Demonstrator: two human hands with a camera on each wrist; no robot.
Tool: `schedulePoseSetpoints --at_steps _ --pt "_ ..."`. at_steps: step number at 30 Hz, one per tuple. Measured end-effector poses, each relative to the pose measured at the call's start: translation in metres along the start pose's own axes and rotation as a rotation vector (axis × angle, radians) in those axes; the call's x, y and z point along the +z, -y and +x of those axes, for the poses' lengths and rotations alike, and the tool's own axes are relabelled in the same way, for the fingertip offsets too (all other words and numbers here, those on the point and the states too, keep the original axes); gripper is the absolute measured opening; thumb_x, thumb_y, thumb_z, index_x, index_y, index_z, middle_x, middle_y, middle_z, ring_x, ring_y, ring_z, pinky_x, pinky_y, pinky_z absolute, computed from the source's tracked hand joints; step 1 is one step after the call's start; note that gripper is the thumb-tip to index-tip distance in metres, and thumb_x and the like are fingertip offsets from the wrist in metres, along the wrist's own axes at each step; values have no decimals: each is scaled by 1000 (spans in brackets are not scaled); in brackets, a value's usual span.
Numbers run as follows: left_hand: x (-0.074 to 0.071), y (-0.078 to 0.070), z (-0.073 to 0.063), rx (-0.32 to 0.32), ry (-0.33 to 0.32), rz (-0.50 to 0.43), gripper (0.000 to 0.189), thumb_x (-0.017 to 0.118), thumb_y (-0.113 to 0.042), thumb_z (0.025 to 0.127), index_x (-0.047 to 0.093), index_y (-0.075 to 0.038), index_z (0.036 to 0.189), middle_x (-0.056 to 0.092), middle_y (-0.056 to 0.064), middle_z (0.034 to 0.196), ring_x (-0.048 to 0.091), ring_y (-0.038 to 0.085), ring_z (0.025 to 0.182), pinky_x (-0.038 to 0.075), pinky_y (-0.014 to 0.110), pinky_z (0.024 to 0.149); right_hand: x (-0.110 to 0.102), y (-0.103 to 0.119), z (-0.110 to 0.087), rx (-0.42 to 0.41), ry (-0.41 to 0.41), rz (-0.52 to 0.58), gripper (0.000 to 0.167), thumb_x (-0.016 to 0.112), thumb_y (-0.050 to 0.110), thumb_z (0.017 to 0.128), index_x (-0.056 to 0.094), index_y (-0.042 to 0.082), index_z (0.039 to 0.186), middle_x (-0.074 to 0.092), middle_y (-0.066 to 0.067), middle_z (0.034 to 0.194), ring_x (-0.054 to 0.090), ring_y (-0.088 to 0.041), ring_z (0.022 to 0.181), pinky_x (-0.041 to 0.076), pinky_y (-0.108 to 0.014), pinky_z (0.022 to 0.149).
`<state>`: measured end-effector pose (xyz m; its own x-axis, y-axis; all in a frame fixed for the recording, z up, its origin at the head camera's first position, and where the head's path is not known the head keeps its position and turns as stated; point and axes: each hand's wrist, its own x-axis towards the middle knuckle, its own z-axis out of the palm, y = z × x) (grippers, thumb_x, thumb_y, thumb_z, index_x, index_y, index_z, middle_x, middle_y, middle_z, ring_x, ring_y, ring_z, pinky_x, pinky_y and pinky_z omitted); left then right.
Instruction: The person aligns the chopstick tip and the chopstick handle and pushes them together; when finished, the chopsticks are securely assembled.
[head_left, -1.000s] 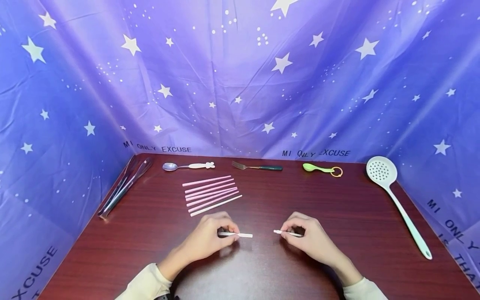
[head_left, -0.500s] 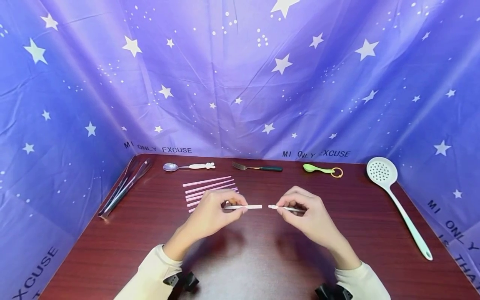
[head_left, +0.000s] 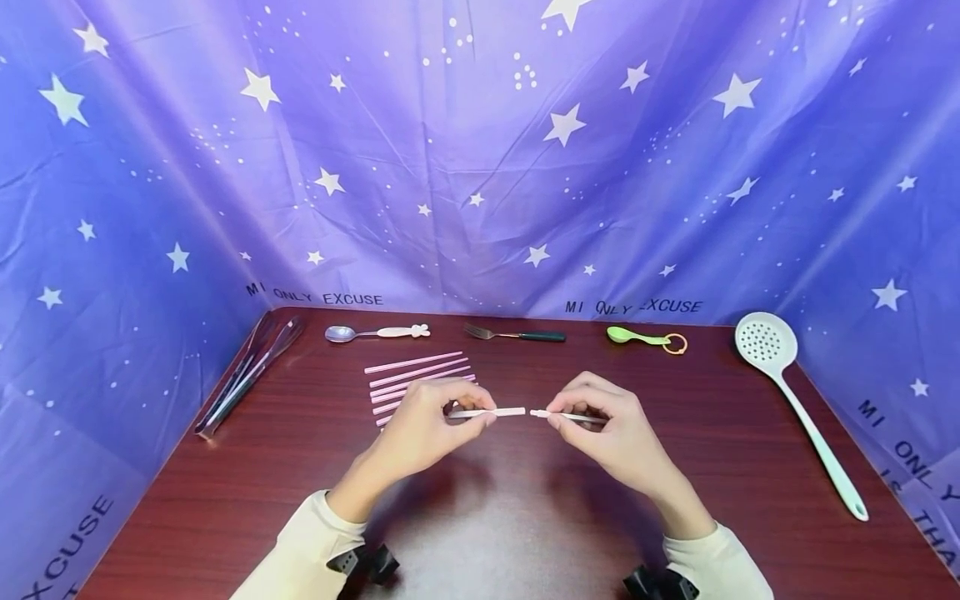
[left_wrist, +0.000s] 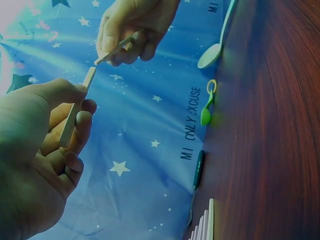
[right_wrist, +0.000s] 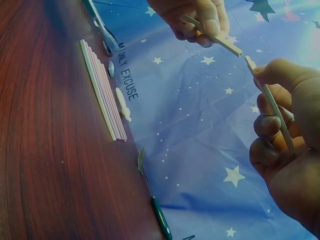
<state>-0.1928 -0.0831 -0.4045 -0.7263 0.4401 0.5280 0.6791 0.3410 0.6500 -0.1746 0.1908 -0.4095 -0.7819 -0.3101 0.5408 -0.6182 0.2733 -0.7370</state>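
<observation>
My left hand (head_left: 431,425) pinches a pale, square-sided chopstick piece (head_left: 512,412) between thumb and fingers. In the right wrist view, that piece's facing end (right_wrist: 239,52) looks hollow. Opposite it, my right hand (head_left: 618,425) pinches a second pale chopstick piece (head_left: 537,413), thinner, with a narrowed tip. The two ends point at each other with a small gap between, roughly in line, held above the table. Behind my left hand lies a row of several pink chopsticks (head_left: 416,362), partly covered by that hand; a paler stick (right_wrist: 97,90) at the row's near edge shows in the right wrist view.
Along the back of the dark red table (head_left: 480,542) lie a spoon with a white handle (head_left: 401,332), a green-handled fork (head_left: 540,336) and a green spoon (head_left: 633,336) with a ring. A whisk (head_left: 247,379) lies left, a slotted skimmer (head_left: 802,408) right. Starry cloth (head_left: 450,167) encloses the table.
Both hands have lifted away from the front of the table and come closer together. Most recently the right piece's tip has edged left, narrowing the gap to the left piece.
</observation>
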Motion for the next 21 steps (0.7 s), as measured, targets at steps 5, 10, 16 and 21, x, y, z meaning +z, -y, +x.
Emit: schedulePoseSetpoints --at_steps 5,10,16,21 --pt "0 0 0 -2 16 5 10 81 -16 89 77 -22 95 73 -13 81 63 -1 73 49 19 64 1 1 0 0 3 -3 22 81 -1 85 76 18 95 64 5 88 57 -7 72 47 -21 55" --pt "1 -1 0 -8 23 12 10 81 -16 89 76 -23 94 70 -15 78 56 -2 68 43 18 59 2 1 0 -7 2 -11 20 80 -1 85 76 17 95 64 5 87 56 -7 71 46 -21 55" --pt "2 -2 0 -11 25 15 9 81 -17 89 76 -23 95 68 -14 76 51 -1 64 41 19 56 1 1 0 -7 13 -19 19 80 0 86 76 16 95 64 6 88 56 -7 70 46 -21 54" --pt "2 -1 -1 -1 21 15 8 81 -17 89 77 -21 95 72 -12 79 56 -2 68 45 18 60 1 1 -1 -9 24 -24 23 80 0 86 75 20 96 64 6 88 56 -6 70 46 -21 54"
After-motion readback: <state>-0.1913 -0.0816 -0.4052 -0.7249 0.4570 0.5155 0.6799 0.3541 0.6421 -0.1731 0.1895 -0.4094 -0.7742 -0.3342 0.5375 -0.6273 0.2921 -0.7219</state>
